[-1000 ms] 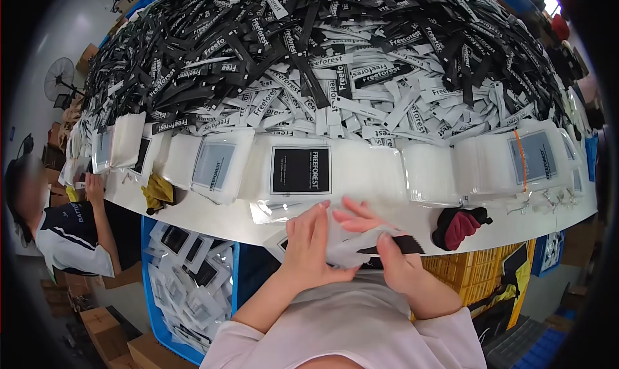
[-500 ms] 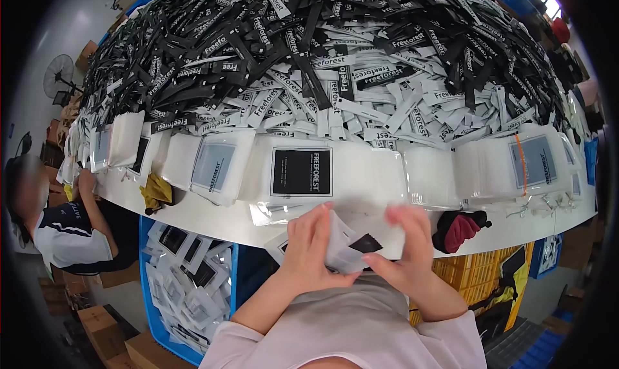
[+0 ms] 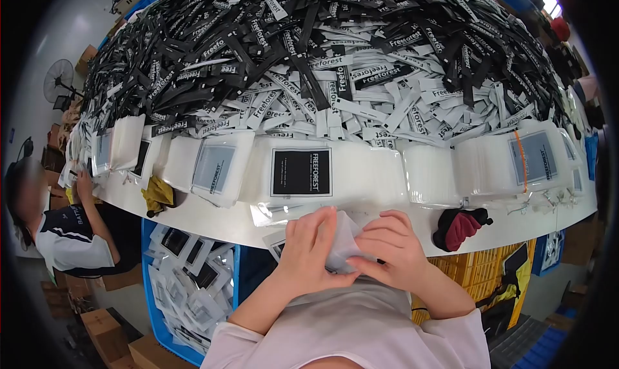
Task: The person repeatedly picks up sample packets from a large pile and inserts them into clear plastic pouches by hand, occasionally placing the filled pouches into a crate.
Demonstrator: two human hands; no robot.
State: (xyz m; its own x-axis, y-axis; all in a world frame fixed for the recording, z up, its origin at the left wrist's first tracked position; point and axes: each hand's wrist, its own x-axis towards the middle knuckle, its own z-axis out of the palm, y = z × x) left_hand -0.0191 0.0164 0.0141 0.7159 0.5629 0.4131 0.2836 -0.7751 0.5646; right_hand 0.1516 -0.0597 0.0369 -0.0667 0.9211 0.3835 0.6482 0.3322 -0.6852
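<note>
Two bare hands: left hand [image 3: 306,249] and right hand [image 3: 393,249], both on one white bag [image 3: 343,237].
White bag: between the hands, in front of the body, at the near edge of the tabletop [image 3: 516,224]; bulged, upper part poking out between the fingers. Can't tell if it rests on anything.
Left hand grip: half-curled, fingers up the bag's left side, thumb low across the front; has hold of the bag.
Right hand grip: fingers bent and drawn in, thumb close below, pinching the bag's right side.
Dark piece [image 3: 380,261]: only a small bit showing by the right thumb; rest hidden. In or behind the bag, can't tell.
Just changed: right fingers were spread and blurred half a second ago with the dark piece in plain sight; now they have folded in over it. Left hand about the same place.
Meaning: looks like both hands now work the same bag, right one steadying or tucking (judgement).
Bag stacks [image 3: 371,169]: in a row just beyond the hands.
Packet pile [image 3: 309,62]: black and white, behind the stacks.
Maroon-and-black pouch [image 3: 459,230]: right of right hand, apart.
Blue bin [image 3: 235,266]: left, below tabletop, printed bags [image 3: 200,298] inside.
Co-worker [image 3: 77,233]: far left, at the tabletop.
</note>
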